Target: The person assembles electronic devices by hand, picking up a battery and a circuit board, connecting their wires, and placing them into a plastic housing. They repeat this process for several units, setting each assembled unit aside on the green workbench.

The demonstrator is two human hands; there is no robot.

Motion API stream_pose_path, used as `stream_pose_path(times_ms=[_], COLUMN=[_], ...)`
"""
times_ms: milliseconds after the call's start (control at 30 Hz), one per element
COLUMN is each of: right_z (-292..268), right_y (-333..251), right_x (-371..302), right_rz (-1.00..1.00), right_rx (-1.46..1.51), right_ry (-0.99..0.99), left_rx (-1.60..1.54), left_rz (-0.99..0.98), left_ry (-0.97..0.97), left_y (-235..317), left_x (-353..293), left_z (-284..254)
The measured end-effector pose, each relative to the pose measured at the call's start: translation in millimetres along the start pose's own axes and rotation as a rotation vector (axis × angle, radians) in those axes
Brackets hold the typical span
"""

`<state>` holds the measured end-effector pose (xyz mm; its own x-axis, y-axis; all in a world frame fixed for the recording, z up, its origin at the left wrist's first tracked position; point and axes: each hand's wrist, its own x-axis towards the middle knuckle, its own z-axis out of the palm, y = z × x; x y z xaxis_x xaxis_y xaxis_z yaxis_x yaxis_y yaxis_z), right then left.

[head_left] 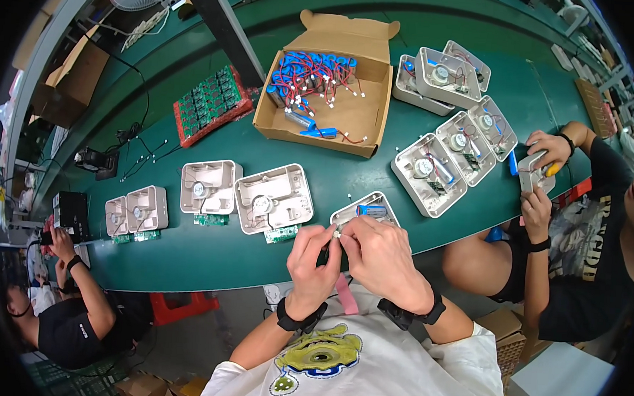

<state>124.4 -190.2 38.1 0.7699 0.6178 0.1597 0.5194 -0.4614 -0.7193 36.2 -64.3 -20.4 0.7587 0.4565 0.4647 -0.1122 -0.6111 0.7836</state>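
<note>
Between their fingers, the left hand (312, 264) and right hand (387, 257) pinched a small whitish connector (336, 234), its direction too small to tell. Just beyond the fingers, an open off-white plastic case (391, 210) held a blue cylindrical battery (371, 211), long axis running left-right; farther beyond, a brown cardboard box (370, 109) held red-wired blue cells (306, 70).

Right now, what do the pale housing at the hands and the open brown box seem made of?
Pale housing: probably moulded plastic, satin-matte; rounded corners, smooth thin walls suggest it. Open brown box: likely cardboard, matte; folding lid with tabs.
</note>
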Motion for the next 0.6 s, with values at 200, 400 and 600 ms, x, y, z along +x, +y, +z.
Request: stream_pose_path(times_ms=[200, 400, 600], right_z=[3, 4, -13], right_y=[2, 6, 7], right_x=[-2, 0, -8], right_rz=[0.021, 0.008, -0.042], right_rx=[0.049, 0.074, -0.001], right_ry=[0.045, 0.099, 0.201], left_rx=[0.005, -0.001, -0.145], left_rz=[0.041, 0.089, -0.115], left_ry=[-0.030, -0.066, -0.157], left_y=[1, -1, 5], left_x=[4, 15, 30], left_z=[1, 0, -11])
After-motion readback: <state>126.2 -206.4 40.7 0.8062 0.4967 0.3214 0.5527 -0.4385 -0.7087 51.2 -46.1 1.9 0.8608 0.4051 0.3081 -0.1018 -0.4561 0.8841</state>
